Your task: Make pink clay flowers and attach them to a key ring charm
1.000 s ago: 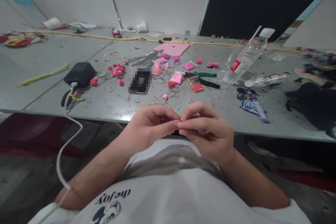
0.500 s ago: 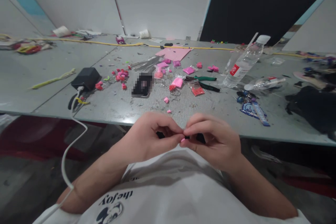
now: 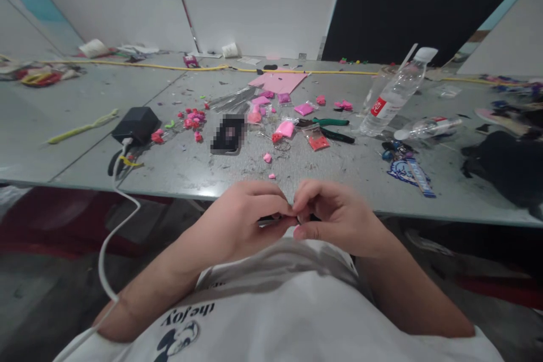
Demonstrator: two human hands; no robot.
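Note:
Just in front of the table edge, my left hand (image 3: pixel 241 226) is pinched, its fingertips meeting those of my right hand (image 3: pixel 339 218). A small pink piece (image 3: pixel 296 231) shows at my right thumb tip; the rest of what lies between the fingers is too small and hidden to name. My right index finger and thumb are curled around that spot with a gap between them. Beyond the hands, a small pink lump (image 3: pixel 267 158) and a smaller pink bit (image 3: pixel 272 176) lie on the grey table (image 3: pixel 186 172).
Pink packets (image 3: pixel 285 128), green-handled pliers (image 3: pixel 331 122), a phone (image 3: pixel 229 134) and red-pink pieces (image 3: pixel 194 119) lie mid-table. A black adapter (image 3: pixel 136 125) with a white cable (image 3: pixel 104 249) is left. A water bottle (image 3: pixel 396 96) and a blue-white tag (image 3: pixel 403 171) are right.
My right fingers have spread a little, opening a gap between index finger and thumb. The pink piece now shows nearer the right thumb tip. The view has shifted slightly.

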